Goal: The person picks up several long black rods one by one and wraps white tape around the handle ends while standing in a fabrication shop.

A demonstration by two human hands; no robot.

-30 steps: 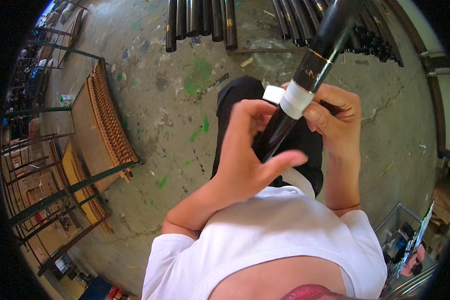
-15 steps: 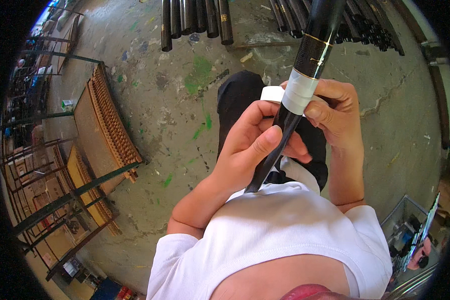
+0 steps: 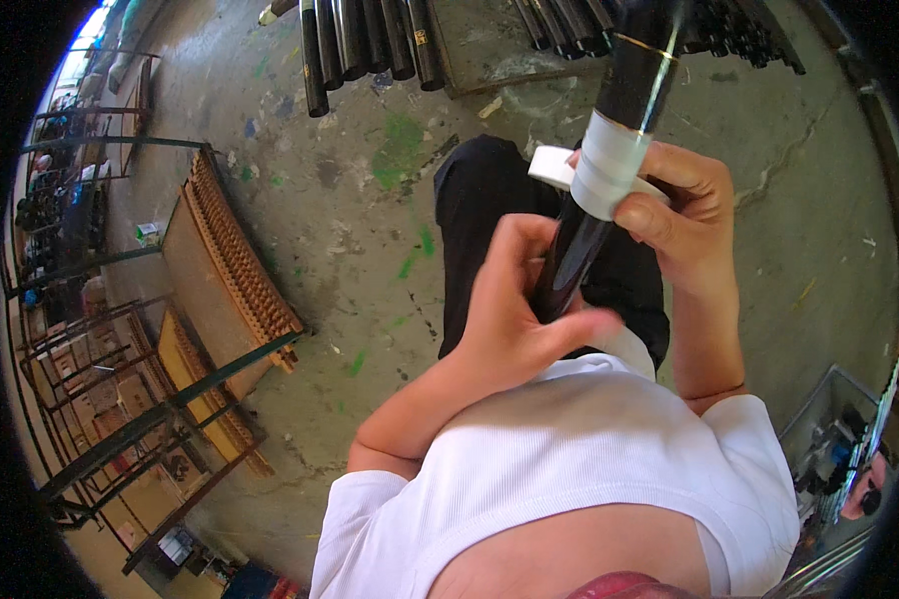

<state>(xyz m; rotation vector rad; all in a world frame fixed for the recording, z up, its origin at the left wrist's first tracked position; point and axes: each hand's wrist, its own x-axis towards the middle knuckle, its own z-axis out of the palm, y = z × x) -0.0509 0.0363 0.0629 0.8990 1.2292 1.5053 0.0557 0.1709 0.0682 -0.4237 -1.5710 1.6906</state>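
Spreading beneath all the fingers, a grey concrete floor (image 3: 360, 299) flecked with green paint is seen. Well left of the left fingers, a flat brown panel with a knobbed edge (image 3: 210, 270) is borne on a dark green metal rack (image 3: 185, 395). Beyond the fingertips, glossy black cylindrical tubes (image 3: 373, 40) are laid side by side, presumably so that they are kept in order.

Between the two hands' fingers, a long glossy black pole (image 3: 629, 90) is held aslant, its upper part leading away past the right fingers. Its lower part is cradled in the left hand (image 3: 509, 319), likely for steadiness: the thumb is spread wide, while the other fingers are bent behind the pole, and whether they are pressed against it cannot be told. By the right hand (image 3: 689, 215), a flat white roll of tape (image 3: 551, 165) is pinched between thumb and fingers behind the pole, probably so that it can be passed around. Just left of the right thumb, the pole is ringed by a smooth white tape band (image 3: 609, 165), bordered above by a thin gold ring (image 3: 619, 122).
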